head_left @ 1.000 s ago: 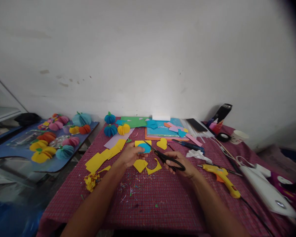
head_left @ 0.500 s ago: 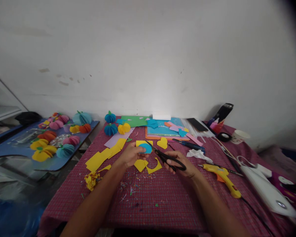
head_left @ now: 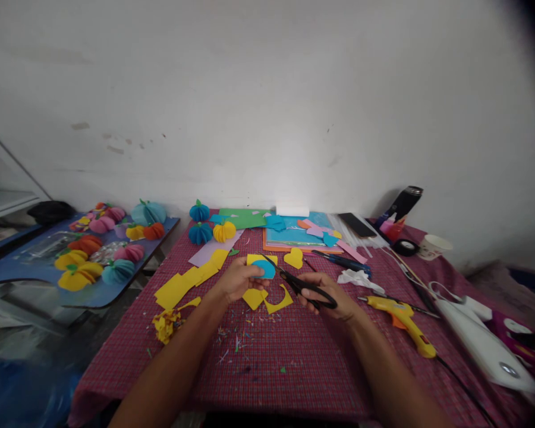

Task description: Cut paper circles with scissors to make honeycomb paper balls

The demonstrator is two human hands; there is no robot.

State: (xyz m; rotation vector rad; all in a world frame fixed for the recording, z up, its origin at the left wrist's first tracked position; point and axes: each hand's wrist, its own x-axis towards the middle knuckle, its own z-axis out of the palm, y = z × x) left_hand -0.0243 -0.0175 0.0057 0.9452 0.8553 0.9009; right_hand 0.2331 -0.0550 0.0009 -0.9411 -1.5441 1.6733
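My left hand pinches a rounded blue paper piece against a yellow paper piece behind it. In my right hand is a pair of black scissors, fingers through the handles and blades pointing at the right edge of the papers. The blades look slightly apart; whether they touch the paper is hard to tell. Below the hands lie yellow offcuts, one with a curved cut-out. A rounded yellow paper shape lies just beyond the scissors.
Yellow strips and crumpled yellow paper lie left. A yellow glue gun, crumpled tissue and paper cup are at right. Coloured sheets sit at the back. Paper pumpkins fill a blue side table.
The blue and yellow papers have shifted very slightly to the right in my left hand's grip. Both hands and the scissors stay almost in place.
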